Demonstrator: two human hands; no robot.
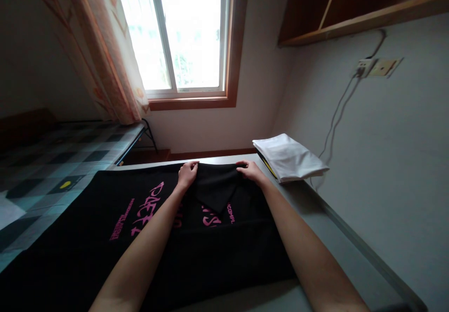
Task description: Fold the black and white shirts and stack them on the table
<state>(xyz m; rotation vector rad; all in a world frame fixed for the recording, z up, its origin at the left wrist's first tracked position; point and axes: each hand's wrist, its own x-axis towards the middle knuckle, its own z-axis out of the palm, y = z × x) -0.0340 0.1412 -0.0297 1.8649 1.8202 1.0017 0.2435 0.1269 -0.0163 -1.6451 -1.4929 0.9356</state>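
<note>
A black T-shirt [224, 251] with pink lettering lies spread over the white table, its left part reaching past the table toward the bed. At its far edge a flap of the black cloth, perhaps a sleeve, is turned inward over some of the letters. My left hand [188, 175] pinches the flap's left end, fingers closed. Its right end is between the closed thumb and fingers of my right hand [251, 171]. My left forearm crosses above the print and hides part of it.
Folded white cloth [289, 157] with a dark and yellow layer beneath sits at the table's [315, 237] far right, against the wall. On the left stands a bed with a checked cover [87, 148]. A power cord [335, 115] hangs from the wall socket; a wooden shelf [351, 29] juts out above.
</note>
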